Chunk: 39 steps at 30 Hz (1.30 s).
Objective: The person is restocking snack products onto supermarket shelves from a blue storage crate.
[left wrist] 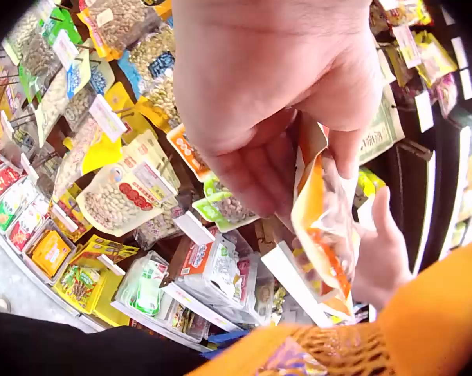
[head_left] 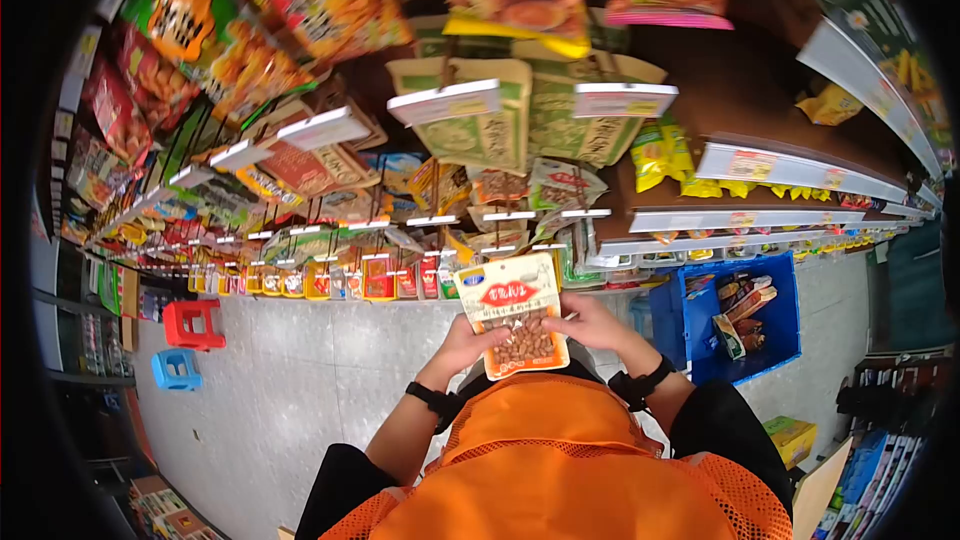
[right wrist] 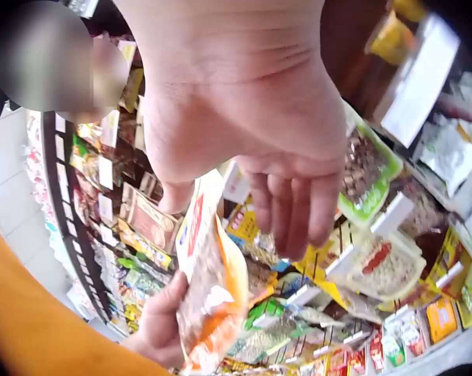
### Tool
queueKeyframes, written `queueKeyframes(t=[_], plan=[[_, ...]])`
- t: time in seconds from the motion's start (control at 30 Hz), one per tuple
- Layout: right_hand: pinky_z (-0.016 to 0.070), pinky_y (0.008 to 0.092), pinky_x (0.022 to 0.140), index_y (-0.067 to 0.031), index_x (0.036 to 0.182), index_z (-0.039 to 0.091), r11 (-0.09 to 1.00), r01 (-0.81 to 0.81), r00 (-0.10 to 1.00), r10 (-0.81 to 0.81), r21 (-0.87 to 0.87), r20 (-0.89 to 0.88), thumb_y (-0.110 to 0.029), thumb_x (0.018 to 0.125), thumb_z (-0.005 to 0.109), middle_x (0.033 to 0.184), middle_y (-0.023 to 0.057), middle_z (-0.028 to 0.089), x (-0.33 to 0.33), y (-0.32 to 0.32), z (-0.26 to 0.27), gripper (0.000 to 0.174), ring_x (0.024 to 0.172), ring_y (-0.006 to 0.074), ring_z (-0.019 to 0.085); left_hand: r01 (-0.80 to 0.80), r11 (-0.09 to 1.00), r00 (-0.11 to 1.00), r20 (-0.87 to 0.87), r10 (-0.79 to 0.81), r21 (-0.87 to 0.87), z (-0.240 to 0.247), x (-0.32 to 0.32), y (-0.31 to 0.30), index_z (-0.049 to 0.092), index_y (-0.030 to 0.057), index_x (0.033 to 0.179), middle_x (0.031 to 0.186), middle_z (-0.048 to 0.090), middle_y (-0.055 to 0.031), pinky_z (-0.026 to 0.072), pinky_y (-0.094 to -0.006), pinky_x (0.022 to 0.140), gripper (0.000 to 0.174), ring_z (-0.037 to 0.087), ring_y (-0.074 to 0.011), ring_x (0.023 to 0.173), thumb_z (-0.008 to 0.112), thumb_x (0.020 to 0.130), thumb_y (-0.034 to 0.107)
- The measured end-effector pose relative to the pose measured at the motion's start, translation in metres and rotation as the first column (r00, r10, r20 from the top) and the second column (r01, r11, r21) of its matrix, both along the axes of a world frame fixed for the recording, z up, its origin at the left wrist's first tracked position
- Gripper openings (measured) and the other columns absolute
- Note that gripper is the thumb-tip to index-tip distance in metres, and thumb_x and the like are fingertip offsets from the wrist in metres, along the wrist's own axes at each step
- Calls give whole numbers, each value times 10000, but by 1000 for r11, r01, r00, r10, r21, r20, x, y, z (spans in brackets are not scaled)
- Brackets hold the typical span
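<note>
Overhead and ahead, the shelving (head_left: 700,65) spreads from ten to two o'clock around the packet, crowded with hanging snack bags. Below it, the pale grey tiled floor (head_left: 320,390) shows on both sides. The orange vest (head_left: 530,470) fills six o'clock, and its mesh edges flank the solid front.

At three o'clock on the floor sits the blue bin (head_left: 665,320), with several packaged goods inside. Out at nine o'clock stand the red stool (head_left: 193,325) and, just beside it, the blue stool (head_left: 176,370).

The left hand (head_left: 468,345) grips the packet from its eight o'clock side and the right hand (head_left: 592,323) from its three o'clock side. Both thumbs lie on the front, with fingers behind it; those of the right hand are fairly straight.

The packet (head_left: 510,300) is held between the hands at the vest's twelve o'clock, tilted slightly toward eleven. It has a cream top, a red lip-shaped label with white characters, a small blue logo at ten o'clock, and an orange lower border. Brown nut-like pieces fill its clear window, whose sides the thumbs partly cover.
</note>
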State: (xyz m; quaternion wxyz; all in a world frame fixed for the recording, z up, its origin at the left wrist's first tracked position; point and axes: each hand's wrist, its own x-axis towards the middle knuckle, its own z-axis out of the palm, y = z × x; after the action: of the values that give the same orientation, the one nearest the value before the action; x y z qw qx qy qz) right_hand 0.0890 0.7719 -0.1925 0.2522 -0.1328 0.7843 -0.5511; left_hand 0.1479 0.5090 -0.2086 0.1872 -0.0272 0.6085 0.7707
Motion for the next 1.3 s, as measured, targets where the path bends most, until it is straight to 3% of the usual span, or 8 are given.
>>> queueKeyframes(t=[0.03,0.1,0.33,0.63,0.7,0.8,0.93,1.3], plan=[[536,299,790,-6,1187,653,979,-97,965,136,-181,222,-259,897,769,1015,59,722,3,-12,-4,402,865,133,661,-9,1000,1000,9,8,8,-1,-1,-8,645,8,1245,1188,695,-54,521,-314,930,375,641,-142,1059,740,883,39],[523,295,862,-2,1202,673,971,-96,948,156,-217,279,-171,930,730,1092,42,724,12,-34,-14,326,939,108,645,-17,1000,996,92,19,-24,-4,-2,-23,633,4,1262,1179,696,-57,527,-307,913,358,645,-132,1037,712,919,66],[533,292,861,0,1151,707,952,267,871,-172,-150,460,-142,931,713,1074,58,732,11,-73,-60,262,949,117,660,-125,991,979,156,132,-55,-47,-17,-50,609,-20,1181,1052,717,-68,543,-275,793,265,669,-110,911,677,947,84],[530,294,852,1,1182,692,935,354,890,-334,-8,310,-151,924,718,1070,55,729,-27,-80,-80,300,937,125,658,-109,944,992,-88,86,-313,-71,-83,-44,612,-4,1063,937,735,-115,536,-291,717,196,689,-137,798,694,909,84],[530,289,842,0,1170,698,924,381,880,-352,-31,318,-135,919,721,1068,53,729,-32,-77,-83,286,927,119,655,-99,952,993,-89,76,-290,-70,-88,-44,601,-2,1072,955,738,-118,535,-297,734,200,694,-148,811,691,912,76],[532,279,829,1,1147,710,924,367,908,-330,-110,258,-103,906,731,1034,45,738,-38,-75,-87,263,916,112,658,-11,971,996,-88,-11,-239,-66,-96,-47,566,-17,1189,1103,713,-102,518,-288,880,257,664,-141,1004,645,948,24],[532,281,833,3,1145,710,914,398,893,-366,-79,260,-98,904,731,1033,43,739,-45,-76,-85,262,918,112,660,-46,979,996,-88,29,-200,-61,-101,-47,567,-17,1188,1111,710,-96,520,-288,905,252,660,-138,1017,640,948,11],[517,287,873,-7,1157,711,917,391,892,-357,-77,277,-120,917,729,1086,39,732,-71,-77,-92,265,946,105,649,-76,983,995,-81,63,-166,-69,-119,-43,592,-9,1150,1034,724,-85,523,-278,824,203,667,-122,923,640,958,39]])
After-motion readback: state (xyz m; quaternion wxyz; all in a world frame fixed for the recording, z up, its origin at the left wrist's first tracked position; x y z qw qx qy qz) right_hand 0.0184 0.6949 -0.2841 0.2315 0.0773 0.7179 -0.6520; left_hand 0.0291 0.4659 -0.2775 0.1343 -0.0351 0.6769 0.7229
